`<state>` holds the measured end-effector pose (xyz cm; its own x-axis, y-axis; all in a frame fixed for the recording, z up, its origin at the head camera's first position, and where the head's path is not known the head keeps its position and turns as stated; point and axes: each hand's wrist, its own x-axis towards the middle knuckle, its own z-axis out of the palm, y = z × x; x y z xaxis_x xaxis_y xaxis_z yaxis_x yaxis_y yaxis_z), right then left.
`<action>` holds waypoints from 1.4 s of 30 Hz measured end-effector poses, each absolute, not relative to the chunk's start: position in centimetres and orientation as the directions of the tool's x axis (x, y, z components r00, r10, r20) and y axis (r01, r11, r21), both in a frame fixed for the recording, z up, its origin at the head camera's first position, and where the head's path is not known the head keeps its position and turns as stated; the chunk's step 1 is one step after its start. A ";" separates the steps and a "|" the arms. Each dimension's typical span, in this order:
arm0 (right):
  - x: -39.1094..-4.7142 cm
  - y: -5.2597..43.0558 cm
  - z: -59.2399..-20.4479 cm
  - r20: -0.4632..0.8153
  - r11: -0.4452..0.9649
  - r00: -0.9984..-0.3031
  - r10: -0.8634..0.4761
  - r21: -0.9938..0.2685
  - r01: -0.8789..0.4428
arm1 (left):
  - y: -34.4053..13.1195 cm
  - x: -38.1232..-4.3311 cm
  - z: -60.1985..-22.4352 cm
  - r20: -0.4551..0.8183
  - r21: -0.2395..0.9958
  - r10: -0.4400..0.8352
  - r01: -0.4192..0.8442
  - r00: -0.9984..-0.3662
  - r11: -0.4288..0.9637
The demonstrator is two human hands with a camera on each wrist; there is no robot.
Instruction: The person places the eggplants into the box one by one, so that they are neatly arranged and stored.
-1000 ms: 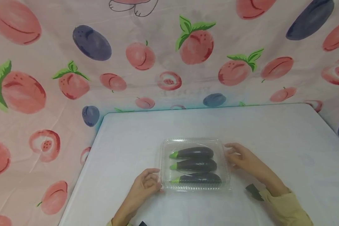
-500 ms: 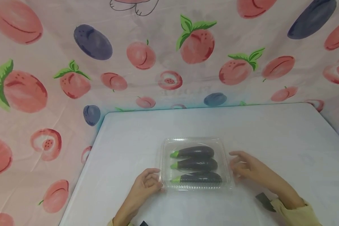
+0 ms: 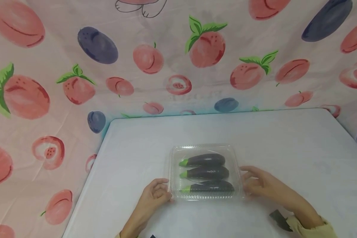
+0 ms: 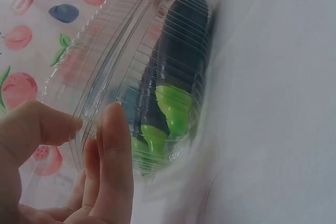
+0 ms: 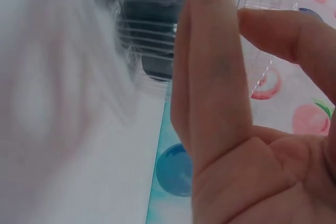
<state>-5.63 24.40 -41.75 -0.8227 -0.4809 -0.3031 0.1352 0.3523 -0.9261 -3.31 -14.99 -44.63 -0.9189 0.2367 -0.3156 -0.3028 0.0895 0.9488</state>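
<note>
A clear plastic clamshell container (image 3: 236,165) lies on the white table with its lid down. Inside it, three dark eggplants (image 3: 208,172) with green stem ends (image 4: 173,106) are lined up one behind another. At the container's near left corner, my left hand (image 3: 153,195) pinches the rim between thumb and fingers; the left wrist view shows the rim running between them. On the opposite side my right hand (image 3: 263,185) has its fingertips at the near right edge. In the right wrist view its thumb (image 5: 278,30) and long finger (image 5: 215,61) meet around the rim.
The white table (image 3: 142,142) reaches back to a pink fabric backdrop (image 3: 154,29) printed with peaches and plums. A dark strap end (image 3: 279,219) hangs by the right sleeve (image 3: 312,229).
My right hand has moved off the container's right side and slid toward the near right corner, back against the edge. The left hand and the container have stayed nearly in place.
</note>
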 end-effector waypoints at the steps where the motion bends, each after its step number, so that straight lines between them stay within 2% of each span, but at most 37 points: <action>1: -5.6 24.4 -41.8 -0.302 0.349 -0.823 -0.482 -0.927 0.135 | -15.0 -3.3 -44.6 -0.317 0.948 0.233 -0.305 -0.919 0.088; 21: -5.3 24.4 -42.5 -0.228 0.282 -0.827 -0.514 -0.955 0.088 | -14.8 -3.1 -44.7 -0.321 0.947 0.237 -0.315 -0.917 0.063; 42: -5.3 24.2 -42.1 -0.270 0.308 -0.824 -0.498 -0.944 0.123 | -14.7 -3.3 -44.7 -0.323 0.946 0.226 -0.313 -0.919 0.078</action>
<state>-5.29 24.25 -42.06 -0.8241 -0.4980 -0.2699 0.1231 0.3076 -0.9435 -3.32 -14.73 -44.67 -0.9191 0.2257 -0.3230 -0.3135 0.0779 0.9464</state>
